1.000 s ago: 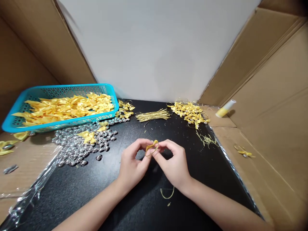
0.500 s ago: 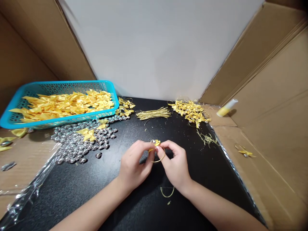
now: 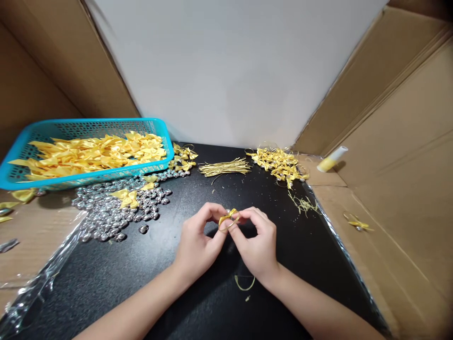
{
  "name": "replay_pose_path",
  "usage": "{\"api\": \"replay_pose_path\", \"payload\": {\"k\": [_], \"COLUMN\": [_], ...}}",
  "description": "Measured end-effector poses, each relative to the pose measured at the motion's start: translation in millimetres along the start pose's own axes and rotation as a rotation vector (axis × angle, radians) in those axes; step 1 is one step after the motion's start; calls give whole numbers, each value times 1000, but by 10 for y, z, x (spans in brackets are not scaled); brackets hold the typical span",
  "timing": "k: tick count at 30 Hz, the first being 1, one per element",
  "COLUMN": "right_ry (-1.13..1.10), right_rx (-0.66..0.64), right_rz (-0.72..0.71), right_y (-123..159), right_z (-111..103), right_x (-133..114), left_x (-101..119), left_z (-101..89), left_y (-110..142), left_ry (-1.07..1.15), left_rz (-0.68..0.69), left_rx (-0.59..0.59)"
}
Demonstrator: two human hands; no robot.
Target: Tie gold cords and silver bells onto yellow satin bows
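Note:
Over the middle of the black table, a small yellow ribbon bow (image 3: 226, 218) is pinched between my two hands. My left hand (image 3: 201, 232) grips it from the left with thumb and fingertips. From the other side my right hand (image 3: 257, 240) closes on the bow's right end. A thin gold cord loop (image 3: 235, 225) hangs from the bow in front of the fingertips. A silver bead shows only partly behind the bow. Below the hands, a loose piece of gold cord (image 3: 245, 289) lies curved on the black table (image 3: 141, 288).
At left stands a turquoise basket (image 3: 168, 141) of yellow bows, with silver beads (image 3: 106, 217) spread before it. Gold cords (image 3: 226, 167) lie at the back, beside a pile of bows with loops (image 3: 279, 165). Cord scraps (image 3: 304, 204) and a white-yellow tube (image 3: 332, 159) are at right.
The bow has turned in my fingers, so its yellow ribbon faces me more and the silver bead shows less. The cord loop has swung up closer to the fingertips.

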State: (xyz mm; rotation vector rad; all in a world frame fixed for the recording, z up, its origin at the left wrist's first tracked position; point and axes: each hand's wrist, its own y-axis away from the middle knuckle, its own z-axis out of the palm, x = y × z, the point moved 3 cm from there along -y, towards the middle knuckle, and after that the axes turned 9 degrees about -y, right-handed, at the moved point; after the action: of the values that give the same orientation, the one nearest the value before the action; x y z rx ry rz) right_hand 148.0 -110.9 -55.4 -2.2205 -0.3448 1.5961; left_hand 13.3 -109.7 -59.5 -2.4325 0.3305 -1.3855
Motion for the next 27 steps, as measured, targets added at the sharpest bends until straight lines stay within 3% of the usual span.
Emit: {"api": "replay_pose_path", "payload": {"k": [4, 8, 12, 16, 21, 27], "right_ry": [-98, -97, 22, 159, 166, 87], "right_rx": [15, 6, -18, -94, -126, -89], "right_rz": [149, 94, -134, -286, -314, -271], "right_y": [-2, 12, 27, 24, 0, 13], "right_z": [-8, -17, -9, 2, -29, -49], "right_x": [51, 67, 42, 35, 10, -35], "left_x": [44, 51, 5, -80, -181, -188], "left_z": [8, 4, 8, 58, 119, 121], "left_y": [22, 33, 14, -25, -48, -55], "left_ry": [-128, -149, 17, 327, 725, 978], "left_rz": [150, 181, 5, -246, -521, -654], "left_rx": [19, 20, -25, -134, -228, -228]}}
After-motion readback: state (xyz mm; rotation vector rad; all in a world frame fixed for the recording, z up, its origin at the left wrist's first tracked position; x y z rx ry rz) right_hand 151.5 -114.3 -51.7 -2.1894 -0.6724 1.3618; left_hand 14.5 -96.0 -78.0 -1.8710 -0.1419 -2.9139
